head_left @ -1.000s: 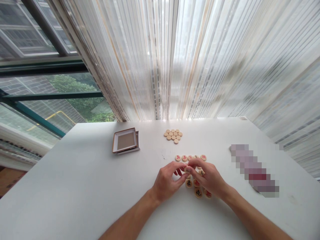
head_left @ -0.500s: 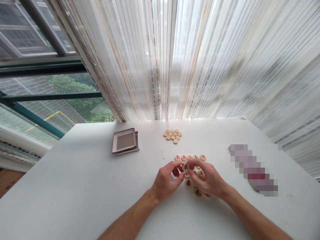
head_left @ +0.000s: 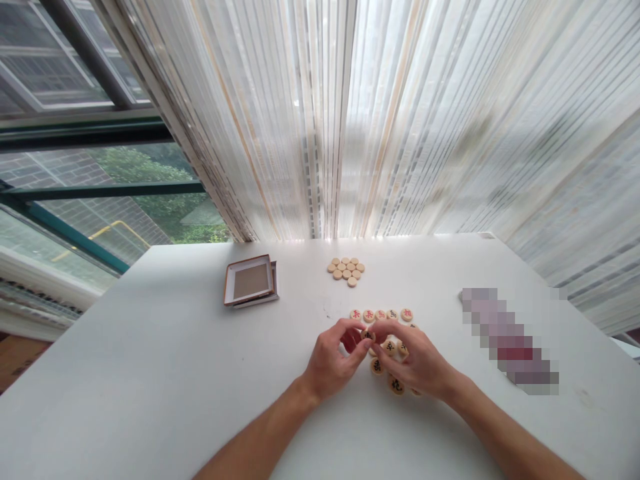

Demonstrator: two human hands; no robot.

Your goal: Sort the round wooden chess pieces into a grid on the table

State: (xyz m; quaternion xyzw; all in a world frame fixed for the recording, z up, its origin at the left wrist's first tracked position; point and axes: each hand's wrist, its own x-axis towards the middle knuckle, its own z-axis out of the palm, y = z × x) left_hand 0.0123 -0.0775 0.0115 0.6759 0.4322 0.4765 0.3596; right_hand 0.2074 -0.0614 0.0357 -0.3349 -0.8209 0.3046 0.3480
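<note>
My left hand [head_left: 334, 355] pinches a round wooden xiangqi piece [head_left: 368, 337] with a dark character between thumb and forefinger, a little above the table. From the other side, the thumb and forefinger of my right hand [head_left: 417, 357] close on its right edge. Beneath and between the hands lie more pieces, among them a black-marked piece [head_left: 397, 385], another black-marked piece [head_left: 377, 366] and a third [head_left: 390, 347]. My right hand partly covers several. Behind the hands runs a row of pieces with red and black characters, including a red-marked piece [head_left: 369, 315].
A cluster of blank-side-up pieces [head_left: 346, 269] lies farther back on the white table [head_left: 175, 387]. Left of it is an open shallow box [head_left: 249, 281]. A blurred-out long item [head_left: 507, 343] lies at the right. A curtain [head_left: 320, 120] hangs behind the table.
The held piece has tilted and shifted slightly left, so its character shows less plainly. My hands have stayed almost in place.
</note>
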